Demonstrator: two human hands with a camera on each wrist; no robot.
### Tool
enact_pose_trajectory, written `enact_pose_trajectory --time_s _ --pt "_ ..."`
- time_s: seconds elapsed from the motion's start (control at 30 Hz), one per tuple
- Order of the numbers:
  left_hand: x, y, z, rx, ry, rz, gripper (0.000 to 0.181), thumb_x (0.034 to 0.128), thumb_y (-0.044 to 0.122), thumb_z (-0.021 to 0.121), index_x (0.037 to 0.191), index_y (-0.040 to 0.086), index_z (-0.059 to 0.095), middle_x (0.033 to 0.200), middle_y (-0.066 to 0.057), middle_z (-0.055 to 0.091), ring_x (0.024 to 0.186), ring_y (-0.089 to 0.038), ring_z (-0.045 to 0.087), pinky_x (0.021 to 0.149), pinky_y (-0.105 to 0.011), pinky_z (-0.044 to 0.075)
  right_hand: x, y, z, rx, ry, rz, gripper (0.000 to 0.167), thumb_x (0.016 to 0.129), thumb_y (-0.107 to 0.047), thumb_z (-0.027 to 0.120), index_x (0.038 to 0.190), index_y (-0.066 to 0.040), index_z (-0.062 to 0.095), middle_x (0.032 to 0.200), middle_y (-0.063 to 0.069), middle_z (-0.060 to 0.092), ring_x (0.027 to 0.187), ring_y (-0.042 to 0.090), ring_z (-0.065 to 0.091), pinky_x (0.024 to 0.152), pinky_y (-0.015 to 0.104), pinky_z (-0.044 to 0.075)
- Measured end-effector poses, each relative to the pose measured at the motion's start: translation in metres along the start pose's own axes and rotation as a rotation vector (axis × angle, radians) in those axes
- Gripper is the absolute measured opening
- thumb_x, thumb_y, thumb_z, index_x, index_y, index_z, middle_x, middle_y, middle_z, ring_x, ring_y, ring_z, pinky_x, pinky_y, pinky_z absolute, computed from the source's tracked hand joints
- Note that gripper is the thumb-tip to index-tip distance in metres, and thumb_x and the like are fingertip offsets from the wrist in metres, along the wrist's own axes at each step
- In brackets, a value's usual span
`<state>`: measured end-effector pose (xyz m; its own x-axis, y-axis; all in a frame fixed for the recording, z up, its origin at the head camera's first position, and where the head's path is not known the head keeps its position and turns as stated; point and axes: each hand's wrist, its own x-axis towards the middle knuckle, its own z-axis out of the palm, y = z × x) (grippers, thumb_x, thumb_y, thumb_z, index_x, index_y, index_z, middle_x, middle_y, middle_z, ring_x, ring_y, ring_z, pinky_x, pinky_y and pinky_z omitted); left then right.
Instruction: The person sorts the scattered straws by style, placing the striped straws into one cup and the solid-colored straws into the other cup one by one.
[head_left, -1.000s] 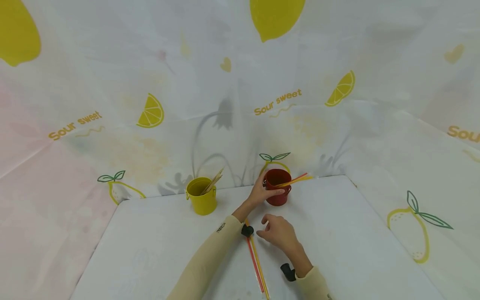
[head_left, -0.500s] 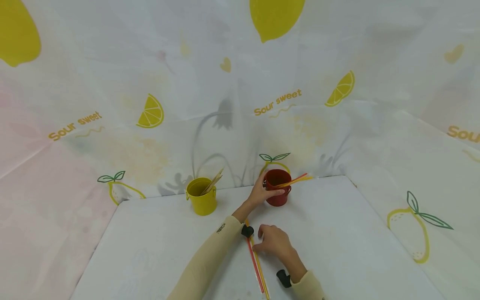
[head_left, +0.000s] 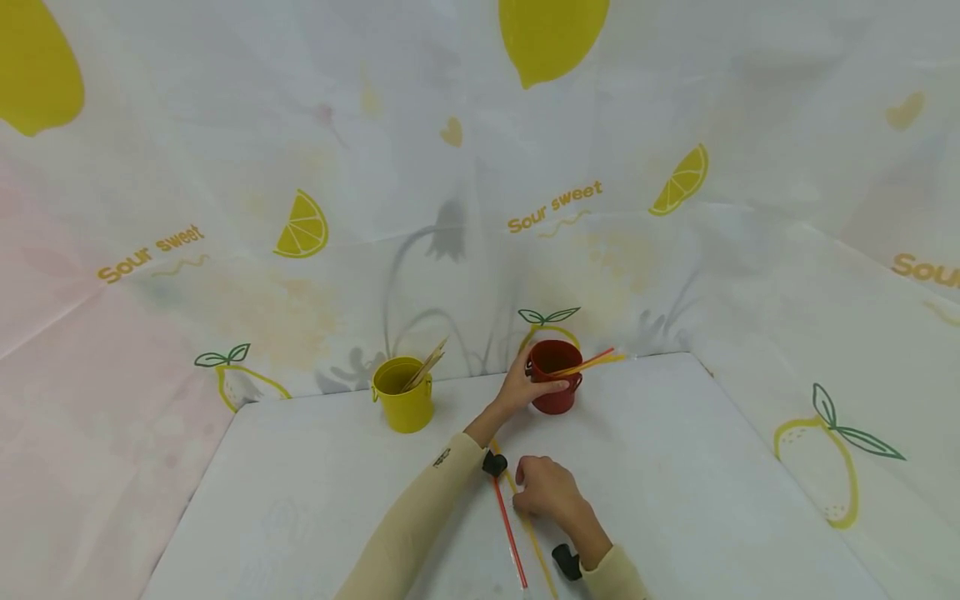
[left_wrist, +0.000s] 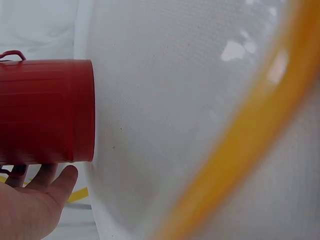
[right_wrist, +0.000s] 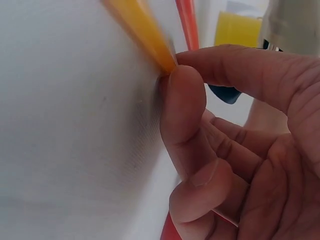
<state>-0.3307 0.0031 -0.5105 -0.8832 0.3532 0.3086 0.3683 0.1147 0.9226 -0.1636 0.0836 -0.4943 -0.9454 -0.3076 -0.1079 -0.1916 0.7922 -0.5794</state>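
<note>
At the back of the table my left hand [head_left: 519, 387] grips the side of a small red bucket [head_left: 553, 402], which stands upright. Red and yellow straws [head_left: 596, 358] lean out of its rim to the right. Closer to me, the thumb and index finger of my right hand [head_left: 550, 492] pinch a yellow-orange straw [head_left: 542, 557]; the right wrist view shows this straw [right_wrist: 142, 30] between the fingertips, low over the white surface. A red straw [head_left: 512, 533] lies just left of it, its far end hidden by my left wrist.
A yellow bucket [head_left: 407, 412] holding several thin wooden sticks [head_left: 427, 367] stands left of the red one. Behind the white table [head_left: 315, 500] hangs a lemon-print cloth [head_left: 360, 292]. A black camera mount [head_left: 494, 463] is on my left wrist.
My right hand has come down toward me and to the left, and now pinches the yellow-orange straw, whose near end has swung right, away from the red one. My left hand has stayed put.
</note>
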Motion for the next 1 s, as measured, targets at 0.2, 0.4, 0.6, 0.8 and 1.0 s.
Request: enact_pose_trajectory --time_s 0.2,0.4,0.6,0.8,1.0 --pt "-0.001 0.003 0.0 0.012 0.001 -0.028 0.071 0.0823 0.021 0.082 0.142 0.021 0.044 0.136 0.003 0.053 0.121 -0.018 0.049 0.093 -0.038 0.05 -0.002 0.005 -0.001 -0.003 0.003 0.026 0.019 0.068 -0.006 0.074 0.076 -0.009 0.057 0.064 -0.002 0.052 0.057 0.013 0.049 0.05 0.029 0.04" --pt "-0.001 0.002 0.0 0.003 0.0 -0.031 0.071 0.082 0.02 0.082 0.142 0.021 0.044 0.136 0.003 0.053 0.121 -0.018 0.049 0.093 -0.037 0.05 -0.007 0.009 -0.005 -0.028 0.014 0.044 0.019 0.066 -0.008 0.072 0.07 -0.011 0.054 0.06 -0.002 0.051 0.052 0.013 0.048 0.047 0.027 0.037" --pt "-0.003 0.006 -0.001 -0.005 -0.001 -0.039 0.07 0.0821 0.019 0.082 0.141 0.02 0.045 0.135 0.004 0.053 0.119 -0.017 0.049 0.093 -0.038 0.05 -0.016 0.009 -0.013 -0.05 0.011 0.084 0.021 0.068 -0.008 0.074 0.07 -0.011 0.053 0.062 -0.001 0.051 0.055 0.014 0.047 0.048 0.027 0.035" --pt "-0.013 0.036 -0.006 -0.024 -0.01 -0.014 0.069 0.0828 0.008 0.08 0.141 0.005 0.044 0.136 -0.009 0.053 0.12 -0.025 0.05 0.094 -0.043 0.05 -0.024 0.015 -0.022 -0.051 -0.01 0.083 0.021 0.068 -0.006 0.072 0.071 -0.011 0.052 0.06 -0.001 0.051 0.052 0.014 0.048 0.047 0.027 0.033" --pt "-0.013 0.035 -0.005 -0.007 -0.011 -0.024 0.071 0.082 0.01 0.081 0.142 0.008 0.043 0.134 -0.006 0.054 0.119 -0.024 0.05 0.092 -0.041 0.051 -0.031 0.017 -0.035 -0.043 -0.039 0.093 0.021 0.069 -0.004 0.072 0.07 -0.01 0.052 0.057 0.0 0.053 0.046 0.013 0.052 0.046 0.025 0.033"
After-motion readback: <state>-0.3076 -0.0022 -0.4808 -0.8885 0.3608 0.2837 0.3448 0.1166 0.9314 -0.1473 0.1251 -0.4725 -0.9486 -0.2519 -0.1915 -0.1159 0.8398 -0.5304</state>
